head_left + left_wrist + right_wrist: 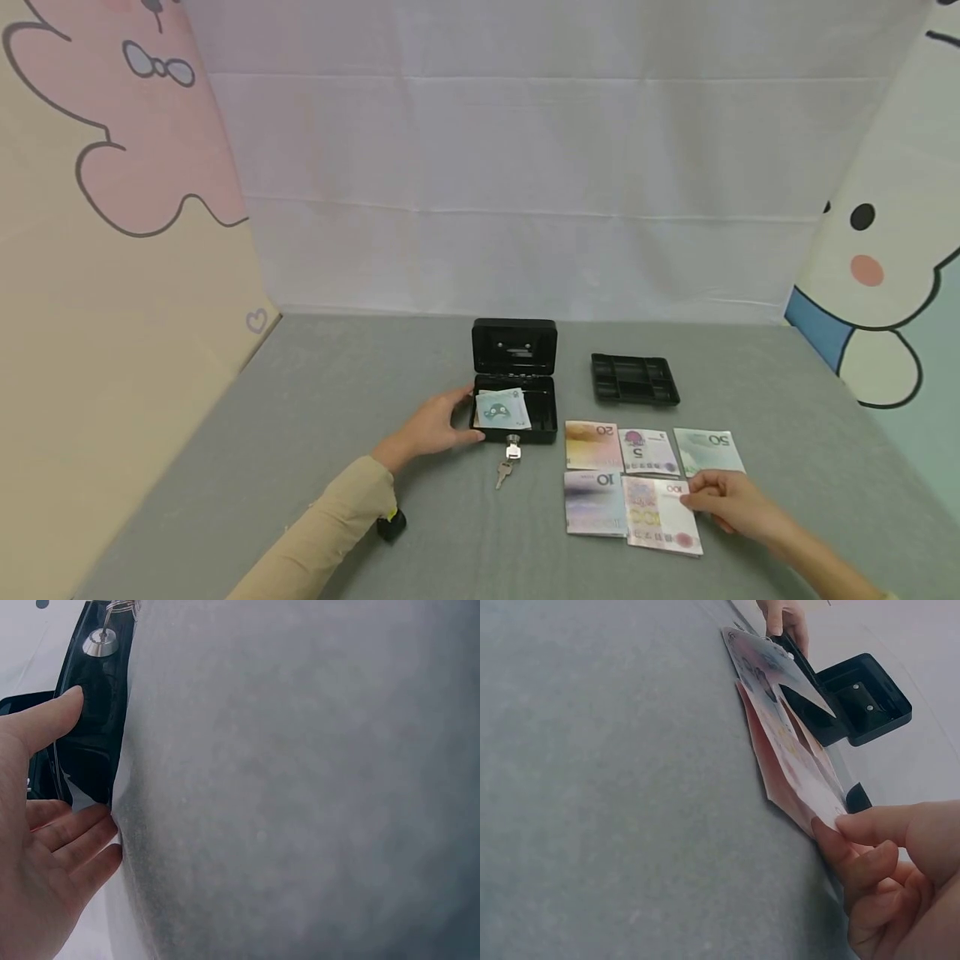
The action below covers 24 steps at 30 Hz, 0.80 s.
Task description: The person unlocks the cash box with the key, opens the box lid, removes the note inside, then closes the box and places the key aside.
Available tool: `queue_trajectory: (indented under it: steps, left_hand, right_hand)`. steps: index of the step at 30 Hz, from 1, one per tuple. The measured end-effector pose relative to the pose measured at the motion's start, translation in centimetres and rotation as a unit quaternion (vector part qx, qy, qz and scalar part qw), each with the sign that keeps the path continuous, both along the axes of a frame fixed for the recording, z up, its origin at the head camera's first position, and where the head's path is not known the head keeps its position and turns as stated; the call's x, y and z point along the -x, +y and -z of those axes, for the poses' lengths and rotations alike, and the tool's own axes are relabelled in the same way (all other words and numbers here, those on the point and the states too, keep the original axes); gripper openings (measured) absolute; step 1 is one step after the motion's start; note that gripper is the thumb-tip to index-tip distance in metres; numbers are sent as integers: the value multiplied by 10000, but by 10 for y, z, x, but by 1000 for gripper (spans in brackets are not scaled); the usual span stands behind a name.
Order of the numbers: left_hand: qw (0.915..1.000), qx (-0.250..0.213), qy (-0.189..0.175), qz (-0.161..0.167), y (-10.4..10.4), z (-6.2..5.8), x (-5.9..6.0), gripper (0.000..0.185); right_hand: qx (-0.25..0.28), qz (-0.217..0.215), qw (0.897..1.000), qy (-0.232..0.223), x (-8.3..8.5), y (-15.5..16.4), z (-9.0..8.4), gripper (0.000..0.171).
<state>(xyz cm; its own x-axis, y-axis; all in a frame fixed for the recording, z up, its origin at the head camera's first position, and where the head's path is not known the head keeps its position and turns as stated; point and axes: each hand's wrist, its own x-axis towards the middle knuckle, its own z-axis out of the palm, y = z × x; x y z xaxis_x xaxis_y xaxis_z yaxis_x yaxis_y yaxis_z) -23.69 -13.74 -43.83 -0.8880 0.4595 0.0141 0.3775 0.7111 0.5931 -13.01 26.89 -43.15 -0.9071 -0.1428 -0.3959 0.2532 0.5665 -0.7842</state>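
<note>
Head view: the left hand [435, 427] rests with relaxed fingers against the left side of an open black cash box [515, 392], which holds a greenish banknote [501, 409]. Just right of that hand a key [512, 448] sits in the box's front lock, with a second key [503, 475] hanging from it onto the grey desk [300, 433]. The right hand [731, 502] pinches the right edge of a pink note reading "100" [660, 515]. Left of that hand lies a note marked "10" [595, 502]; beyond its fingers lie notes marked "20" [592, 444], "2" [647, 451] and "20" [708, 451]. Farther off stands a black coin tray [634, 380].

Left wrist view: the left hand [37, 862] is spread, thumb on the cash box's [94, 727] dark front and fingers straight beside the box; the lock's silver key [99, 642] shows beyond the thumb.

Right wrist view: the right hand [892, 877] holds the pink note's [791, 769] corner between thumb and curled fingers, that edge raised off the desk [615, 787]. Beyond it lies the open cash box [855, 701], with the other hand [784, 616] at its side.
</note>
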Motion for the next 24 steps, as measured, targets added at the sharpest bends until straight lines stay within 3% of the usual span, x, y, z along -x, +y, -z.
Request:
queue_trajectory:
  steps: [12,24]
  left_hand:
    - [10000,-19,-58,-39,1,1,0,82]
    - [10000,-77,5,-9,0,3,1,82]
  right_hand:
    - [-268,441,9987,-35,-1,-5,-1,23]
    - [-620,294,9969,387,4,1,-7,28]
